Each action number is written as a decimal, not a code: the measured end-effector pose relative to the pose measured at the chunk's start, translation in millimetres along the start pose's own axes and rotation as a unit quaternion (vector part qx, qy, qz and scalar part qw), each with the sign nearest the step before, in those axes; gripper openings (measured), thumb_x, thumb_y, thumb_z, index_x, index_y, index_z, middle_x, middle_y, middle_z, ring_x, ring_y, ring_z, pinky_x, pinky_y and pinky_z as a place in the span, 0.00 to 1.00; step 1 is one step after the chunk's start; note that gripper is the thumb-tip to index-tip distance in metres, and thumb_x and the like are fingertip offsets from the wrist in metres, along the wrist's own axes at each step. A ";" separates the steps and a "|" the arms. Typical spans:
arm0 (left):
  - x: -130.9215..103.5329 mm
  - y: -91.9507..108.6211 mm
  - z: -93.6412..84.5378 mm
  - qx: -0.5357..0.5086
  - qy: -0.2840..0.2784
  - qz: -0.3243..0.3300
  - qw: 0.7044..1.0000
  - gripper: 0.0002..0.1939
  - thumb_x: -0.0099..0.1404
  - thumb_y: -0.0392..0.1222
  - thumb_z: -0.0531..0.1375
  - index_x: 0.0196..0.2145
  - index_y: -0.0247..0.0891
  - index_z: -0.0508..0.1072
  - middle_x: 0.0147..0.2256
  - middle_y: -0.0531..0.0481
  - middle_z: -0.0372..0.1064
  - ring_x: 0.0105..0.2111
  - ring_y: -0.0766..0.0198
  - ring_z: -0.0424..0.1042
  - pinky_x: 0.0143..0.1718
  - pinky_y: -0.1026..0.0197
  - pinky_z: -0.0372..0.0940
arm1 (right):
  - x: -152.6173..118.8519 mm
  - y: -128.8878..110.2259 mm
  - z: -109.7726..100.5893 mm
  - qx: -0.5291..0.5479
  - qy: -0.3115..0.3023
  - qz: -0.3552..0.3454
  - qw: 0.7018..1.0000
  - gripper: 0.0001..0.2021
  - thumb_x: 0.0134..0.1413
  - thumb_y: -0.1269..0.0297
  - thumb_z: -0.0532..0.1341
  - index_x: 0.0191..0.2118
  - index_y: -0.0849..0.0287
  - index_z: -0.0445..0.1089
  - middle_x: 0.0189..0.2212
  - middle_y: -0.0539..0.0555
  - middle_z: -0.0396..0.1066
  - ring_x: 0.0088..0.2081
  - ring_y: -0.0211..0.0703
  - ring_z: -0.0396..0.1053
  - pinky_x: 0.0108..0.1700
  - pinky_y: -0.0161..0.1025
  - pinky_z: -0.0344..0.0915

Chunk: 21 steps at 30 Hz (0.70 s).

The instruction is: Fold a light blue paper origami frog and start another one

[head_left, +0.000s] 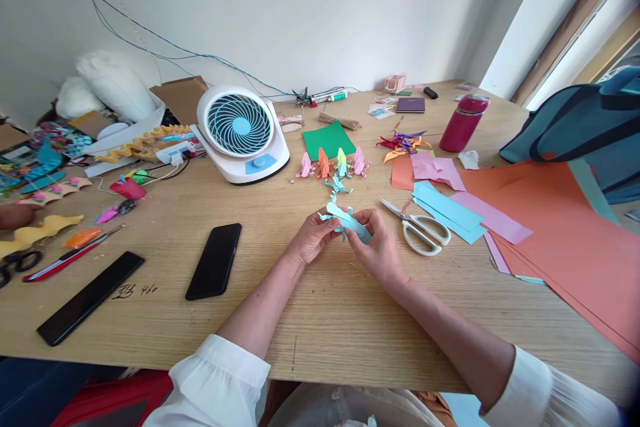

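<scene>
Pale wall (300, 20), wooden table (320, 320), hand-held paper (349, 219)

The desk (320, 320) has a smooth, wood-grained top with a faint sheen. The light-blue strip (345, 217) is smooth paper; matt paper too are the orange sheets (575, 247) along the right edge. Towards the back edge, the fan (242, 127) looks smooth white plastic. The flask (460, 130), near the far right corner, is glossy. The scissors (407, 219) pair metal blades with smooth plastic-looking handles.
</scene>
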State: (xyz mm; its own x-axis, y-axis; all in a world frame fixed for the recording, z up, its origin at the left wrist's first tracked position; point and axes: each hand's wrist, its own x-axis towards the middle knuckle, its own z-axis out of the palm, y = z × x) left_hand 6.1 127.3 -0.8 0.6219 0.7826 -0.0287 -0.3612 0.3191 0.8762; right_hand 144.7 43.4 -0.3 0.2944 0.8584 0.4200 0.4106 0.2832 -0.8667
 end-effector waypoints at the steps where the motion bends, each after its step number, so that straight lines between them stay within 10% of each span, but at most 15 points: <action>1: -0.4 0.8 0.8 0.003 0.001 0.002 1.000 0.18 0.50 0.42 0.72 0.39 0.36 0.79 0.37 0.49 0.75 0.35 0.67 0.71 0.41 0.62 0.65 | 0.1 0.1 0.2 -0.001 0.005 0.004 1.000 0.09 0.53 0.63 0.62 0.39 0.57 0.63 0.33 0.51 0.70 0.32 0.41 0.66 0.36 0.38 0.63; 21: -2.0 8.6 -0.6 0.005 -0.004 -0.015 1.000 0.19 0.47 0.44 0.73 0.38 0.38 0.79 0.37 0.50 0.76 0.36 0.65 0.73 0.44 0.60 0.65 | 2.7 0.4 -3.6 0.116 -0.063 0.039 0.991 0.11 0.56 0.57 0.61 0.41 0.56 0.61 0.37 0.52 0.66 0.29 0.37 0.65 0.28 0.35 0.61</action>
State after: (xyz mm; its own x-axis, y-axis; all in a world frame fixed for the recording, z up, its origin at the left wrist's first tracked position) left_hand 1.3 128.8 6.5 0.6374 0.7689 -0.0504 -0.3356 0.3360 0.8800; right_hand 148.7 44.4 1.5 0.2006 0.9240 0.3255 0.1783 0.2923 -0.9396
